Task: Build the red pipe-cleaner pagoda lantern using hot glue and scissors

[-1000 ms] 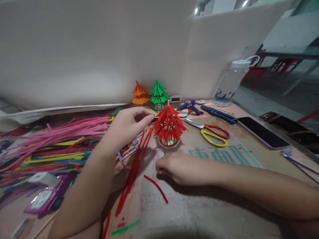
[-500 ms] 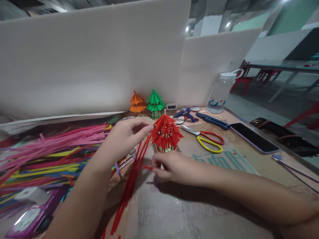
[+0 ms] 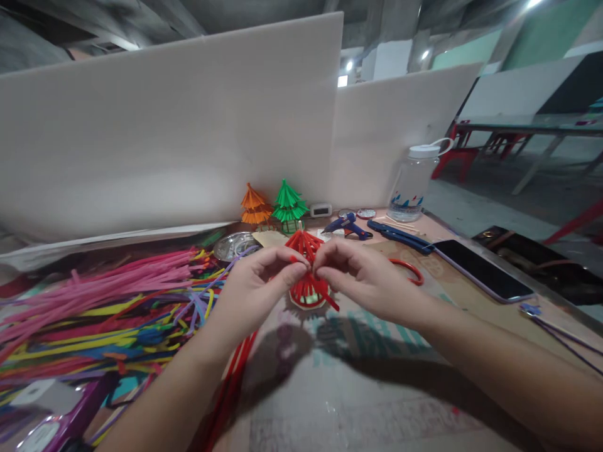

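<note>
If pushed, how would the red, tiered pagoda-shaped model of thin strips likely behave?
The red, tiered pagoda-shaped model is probably light for its size, with gaps in its fringe. It may tip if pushed high, being taller than its pale base is wide. Being thin and jutting outward, the fringe might bend.

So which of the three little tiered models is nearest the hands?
The red model, partly hidden behind the left hand and right hand. The orange model and green model stand farther back, by the white panel.
</note>
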{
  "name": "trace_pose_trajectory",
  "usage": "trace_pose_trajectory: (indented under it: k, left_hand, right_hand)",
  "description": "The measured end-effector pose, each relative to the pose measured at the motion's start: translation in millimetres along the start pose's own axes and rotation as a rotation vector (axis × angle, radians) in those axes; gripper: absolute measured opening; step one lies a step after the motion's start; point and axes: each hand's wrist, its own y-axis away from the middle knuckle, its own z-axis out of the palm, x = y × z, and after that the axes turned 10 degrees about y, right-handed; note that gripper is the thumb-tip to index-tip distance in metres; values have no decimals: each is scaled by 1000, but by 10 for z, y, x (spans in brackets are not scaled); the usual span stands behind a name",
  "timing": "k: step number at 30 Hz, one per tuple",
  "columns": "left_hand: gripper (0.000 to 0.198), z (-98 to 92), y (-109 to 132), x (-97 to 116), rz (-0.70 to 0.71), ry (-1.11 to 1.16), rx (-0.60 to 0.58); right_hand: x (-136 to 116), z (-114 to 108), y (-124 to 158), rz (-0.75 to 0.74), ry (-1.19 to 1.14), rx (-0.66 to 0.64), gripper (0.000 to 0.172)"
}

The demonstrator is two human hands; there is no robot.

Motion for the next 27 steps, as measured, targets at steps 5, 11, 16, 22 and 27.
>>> trace_pose_trajectory:
  k: [5, 11, 16, 22, 27]
  left_hand:
    - [11, -201, -28, 105, -8, 20, 121]
    - [17, -327, -41, 107, 6, -49, 142]
    - [18, -267, -66, 98, -24, 5, 123]
    - [19, -262, -60, 42, -71, 35, 72]
    - [19, -152, -41, 21, -74, -45, -5]
  right_hand:
    - [50, -250, -3, -75, 71, 177, 15]
    - [97, -330, 22, -93, 224, 208, 16]
    - [89, -233, 28, -104, 284, 182, 16]
    - [62, -171, 4, -41, 150, 155, 12]
    - [23, -104, 11, -43, 261, 23, 25]
